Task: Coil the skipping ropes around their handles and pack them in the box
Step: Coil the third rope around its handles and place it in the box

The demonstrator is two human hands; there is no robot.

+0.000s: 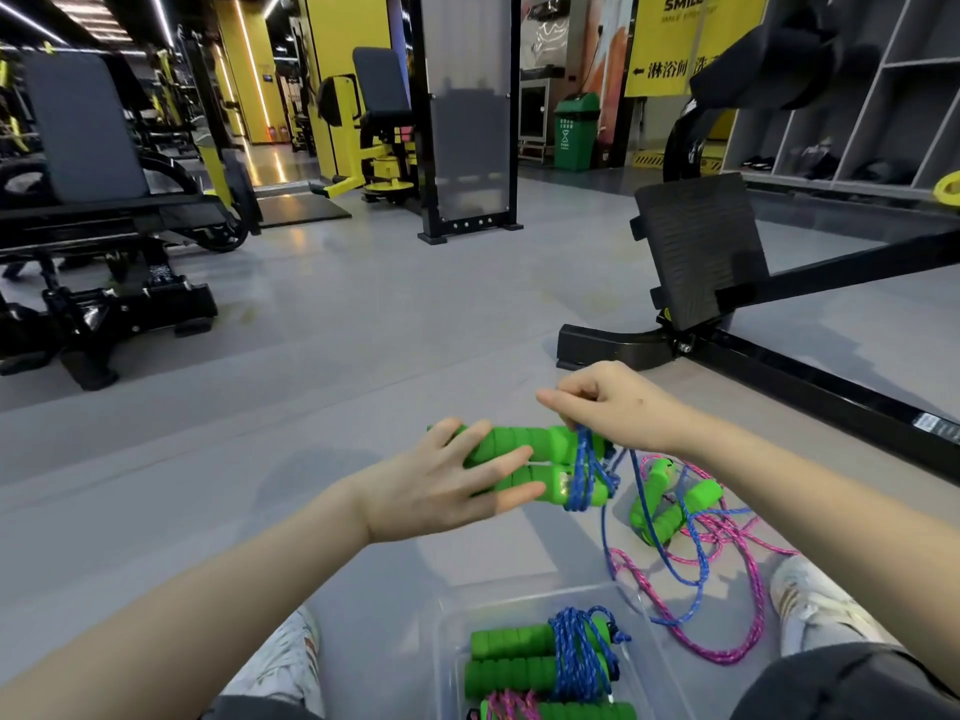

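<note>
My left hand holds a pair of green foam handles side by side, its fingers laid along them. Blue rope is wound round their right end. My right hand pinches that blue rope just above the coils. The loose blue rope trails down to the floor. A second pair of green handles lies on the floor to the right, tangled with pink rope. The clear plastic box at the bottom holds a coiled blue rope bundle and a pink one.
I sit on a grey gym floor with my white shoes either side of the box. A black machine footplate and frame stand close on the right. A black bench machine is at the left. A green bin stands far back.
</note>
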